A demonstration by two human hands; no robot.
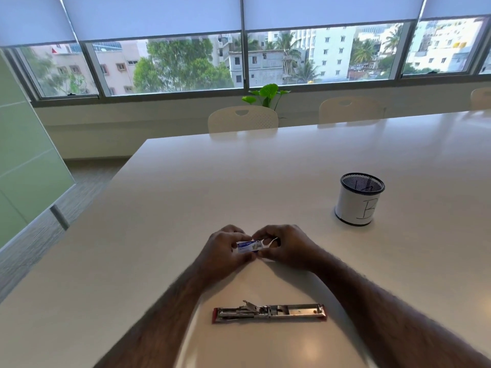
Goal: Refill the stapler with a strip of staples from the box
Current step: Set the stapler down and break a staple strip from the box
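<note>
Nearest the camera, two bare forearms are seen reaching forward over a pale bench [186,187]. Between them, close to the near edge, the stapler [269,313] is laid flat and opened out full length, its metal channel facing up and a red tip showing at each end. No staples can be made out in the channel.

Farther out, at the middle of the bench, a small blue and white staple box [248,247] is held just above the surface by both hands. The left hand [225,251] is closed around the left end of the box. The right hand [285,247] is pinched at the right end, where a white end flap [273,240] is seen standing open. No strip of staples is visible yet.

To the far right, well apart from the hands, a mesh pen cup [360,199] wrapped in white paper marked with a letter B is stood upright. Chairs, a leafy plant and a wide window are seen beyond the far edge.

The step in hand is judged to be opening the box. Next, a strip would need to be drawn out of the open end with a light pinch, so that it is not snapped, and then carried near to the stapler's channel.
</note>
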